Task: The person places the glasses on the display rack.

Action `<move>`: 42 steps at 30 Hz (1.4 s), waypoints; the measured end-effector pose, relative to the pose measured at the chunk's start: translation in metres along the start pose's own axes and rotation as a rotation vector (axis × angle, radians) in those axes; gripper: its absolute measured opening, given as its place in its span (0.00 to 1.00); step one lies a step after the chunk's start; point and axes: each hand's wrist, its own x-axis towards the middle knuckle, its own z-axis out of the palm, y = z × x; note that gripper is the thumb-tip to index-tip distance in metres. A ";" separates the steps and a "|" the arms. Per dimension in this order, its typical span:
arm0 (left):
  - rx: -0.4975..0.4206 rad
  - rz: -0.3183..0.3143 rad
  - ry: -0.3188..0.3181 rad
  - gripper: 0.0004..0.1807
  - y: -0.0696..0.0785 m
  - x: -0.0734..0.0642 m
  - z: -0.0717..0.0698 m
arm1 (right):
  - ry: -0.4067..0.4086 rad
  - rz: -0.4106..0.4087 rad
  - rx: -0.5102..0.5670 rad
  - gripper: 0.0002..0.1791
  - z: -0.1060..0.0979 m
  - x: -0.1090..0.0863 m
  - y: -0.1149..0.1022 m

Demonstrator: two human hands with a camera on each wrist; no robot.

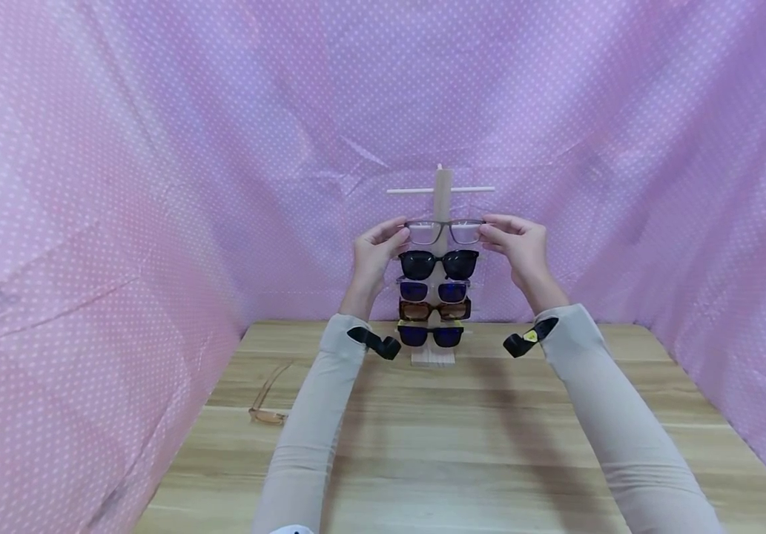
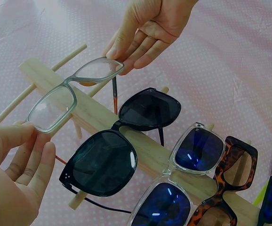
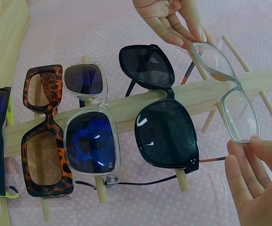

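Grey-framed eyeglasses with clear lenses (image 1: 446, 223) lie across the second peg from the top of a wooden display stand (image 1: 443, 185). My left hand (image 1: 376, 251) pinches their left end between thumb and fingers. At the other end, my right hand (image 1: 521, 246) pinches the frame the same way. Just below sit black sunglasses (image 2: 100, 162). Under those come clear-framed sunglasses with blue lenses (image 3: 91, 141), then tortoiseshell glasses (image 3: 47, 186). Dark blue-lensed sunglasses (image 1: 430, 336) occupy the lowest place. The top peg (image 1: 409, 190) bears no glasses.
Folded-out glasses with a light brown frame (image 1: 266, 417) lie on the wooden table (image 1: 436, 460), left of the left forearm. A pink dotted cloth (image 1: 289, 111) hangs behind the table and along both sides. The stand's base (image 1: 432, 359) rests near the table's back edge.
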 end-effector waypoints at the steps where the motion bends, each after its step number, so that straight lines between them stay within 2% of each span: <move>1: -0.007 -0.008 0.000 0.18 0.000 0.000 0.000 | 0.003 0.001 -0.010 0.08 0.000 0.000 0.000; 7: -0.052 -0.062 0.017 0.19 0.001 -0.001 0.002 | -0.001 0.030 0.014 0.08 0.001 0.000 -0.002; 12: -0.079 -0.077 0.027 0.20 0.000 -0.001 0.004 | 0.000 0.049 -0.007 0.08 0.000 -0.002 -0.004; 19: -0.093 -0.071 0.034 0.21 -0.001 -0.001 0.006 | 0.020 0.073 -0.038 0.16 -0.001 -0.003 -0.005; 27: -0.058 -0.055 0.044 0.20 -0.004 -0.005 0.005 | 0.035 0.084 -0.032 0.15 -0.001 -0.005 -0.004; 35: -0.077 -0.039 0.030 0.21 -0.006 -0.008 0.000 | 0.028 0.090 -0.051 0.24 -0.002 -0.005 -0.002; 42: -0.076 -0.040 0.027 0.21 -0.007 -0.010 -0.004 | 0.021 0.100 -0.086 0.26 -0.003 -0.008 -0.002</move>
